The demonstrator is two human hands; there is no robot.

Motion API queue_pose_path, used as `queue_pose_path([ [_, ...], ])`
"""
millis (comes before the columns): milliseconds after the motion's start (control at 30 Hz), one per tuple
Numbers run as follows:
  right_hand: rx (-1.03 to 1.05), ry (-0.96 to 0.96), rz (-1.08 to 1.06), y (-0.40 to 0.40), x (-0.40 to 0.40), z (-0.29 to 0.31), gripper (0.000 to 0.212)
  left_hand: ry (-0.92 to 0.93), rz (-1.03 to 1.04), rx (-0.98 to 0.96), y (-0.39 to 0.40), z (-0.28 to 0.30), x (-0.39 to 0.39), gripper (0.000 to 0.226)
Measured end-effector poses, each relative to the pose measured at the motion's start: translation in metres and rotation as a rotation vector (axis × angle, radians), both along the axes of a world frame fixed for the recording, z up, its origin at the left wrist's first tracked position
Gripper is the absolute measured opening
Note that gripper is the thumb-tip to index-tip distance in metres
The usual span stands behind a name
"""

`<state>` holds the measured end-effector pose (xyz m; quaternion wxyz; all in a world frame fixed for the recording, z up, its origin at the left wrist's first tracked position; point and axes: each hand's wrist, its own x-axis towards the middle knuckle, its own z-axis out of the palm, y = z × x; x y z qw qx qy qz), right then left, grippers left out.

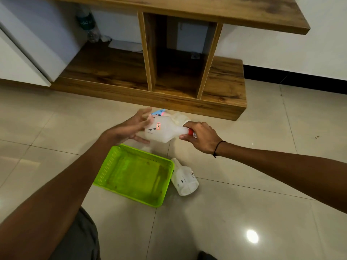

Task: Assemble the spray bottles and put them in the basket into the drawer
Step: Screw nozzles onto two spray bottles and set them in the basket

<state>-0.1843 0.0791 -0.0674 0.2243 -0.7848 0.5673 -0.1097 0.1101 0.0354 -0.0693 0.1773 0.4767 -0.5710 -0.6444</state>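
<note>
Head view: we hold one bottle over the floor [244,212].
Left hand [131,128]: fingers spread, loose around the base of the white spray bottle [163,131].
Right hand [201,136]: pinched around its red collar.
Green basket [105,169]: below, second bottle [185,178] touching its right edge.

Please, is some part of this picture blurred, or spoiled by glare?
Head view: the left hand is smeared by motion blur; a round lamp glare sits on the glossy floor tiles; the translucent white plastic bottle and green plastic basket stay readable.
</note>
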Motion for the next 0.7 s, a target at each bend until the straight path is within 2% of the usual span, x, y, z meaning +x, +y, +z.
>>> queue_pose_path([
  [33, -0.074, 0.056, 0.011, 0.001, 0.0, -0.001, 0.044, 0.014, 0.03, 0.15, -0.003, 0.001, 0.005, 0.108],
  [67, -0.119, 0.069, 0.016, 0.001, 0.001, -0.002, 0.046, 0.004, 0.011, 0.213, -0.003, 0.002, 0.009, 0.104],
  [133, -0.077, 0.026, 0.035, 0.002, 0.001, -0.002, 0.042, 0.021, -0.03, 0.167, -0.001, -0.004, 0.013, 0.082],
  [167, 0.019, -0.05, 0.047, 0.001, 0.0, 0.0, 0.036, 0.047, -0.056, 0.099, 0.001, -0.008, 0.013, 0.073],
  [233, 0.214, -0.193, 0.053, -0.002, -0.003, 0.002, 0.02, 0.053, -0.082, -0.054, 0.004, -0.007, 0.01, 0.084],
  [300, 0.233, -0.255, 0.029, -0.004, -0.001, 0.006, 0.023, 0.116, -0.072, -0.122, 0.005, -0.006, 0.006, 0.099],
  [333, 0.212, -0.249, 0.02, -0.004, 0.002, 0.007, 0.024, 0.163, -0.052, -0.07, 0.005, -0.006, 0.004, 0.101],
  [400, 0.074, -0.074, 0.031, -0.004, 0.008, 0.005, 0.03, 0.159, 0.007, 0.13, 0.004, -0.005, -0.001, 0.088],
  [467, -0.023, 0.085, 0.066, -0.004, 0.011, 0.006, 0.04, 0.063, 0.043, 0.189, 0.006, 0.001, -0.004, 0.074],
  [533, 0.114, -0.059, 0.083, -0.005, 0.007, 0.009, 0.026, 0.004, 0.013, 0.048, 0.005, 0.0, -0.002, 0.049],
  [567, 0.219, -0.15, 0.09, -0.005, 0.004, 0.009, 0.022, -0.012, -0.035, -0.048, 0.006, 0.002, 0.0, 0.049],
  [633, 0.328, -0.249, 0.081, -0.004, -0.001, 0.006, 0.027, -0.068, -0.145, -0.211, 0.007, 0.005, 0.0, 0.075],
  [700, 0.348, -0.274, 0.068, -0.004, -0.001, 0.006, 0.027, -0.131, -0.164, -0.318, 0.008, 0.007, -0.001, 0.091],
])
